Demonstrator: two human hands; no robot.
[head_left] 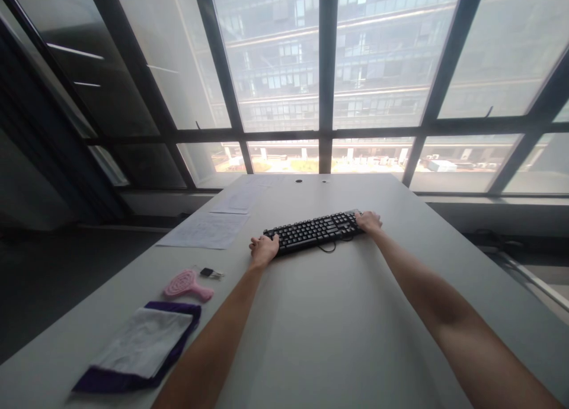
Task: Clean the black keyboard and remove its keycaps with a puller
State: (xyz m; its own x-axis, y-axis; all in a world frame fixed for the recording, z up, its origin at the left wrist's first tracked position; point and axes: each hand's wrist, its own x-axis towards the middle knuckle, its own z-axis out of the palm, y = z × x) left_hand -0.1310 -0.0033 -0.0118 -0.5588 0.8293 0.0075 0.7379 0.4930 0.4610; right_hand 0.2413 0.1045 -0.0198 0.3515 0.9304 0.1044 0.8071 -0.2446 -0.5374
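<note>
We see the keyboard [315, 230] on the desk [338, 326], a hand at each end; papers [205, 230] lie left of it, hairbrush [186, 284] and folded cloth [142, 347] nearer us.

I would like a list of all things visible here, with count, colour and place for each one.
keyboard: 1, black, table middle, held at both ends
cable: 1, black, loops in front of keyboard
papers: several sheets, white, left of keyboard
brush: 1, pink, table left
small item: 1, dark, beside brush, too small to tell
cloth: 1, purple and white, near left edge
table: 1, grey
windows: many panes, dark frames, behind table
left hand: keyboard's left end
right hand: keyboard's right end
</note>
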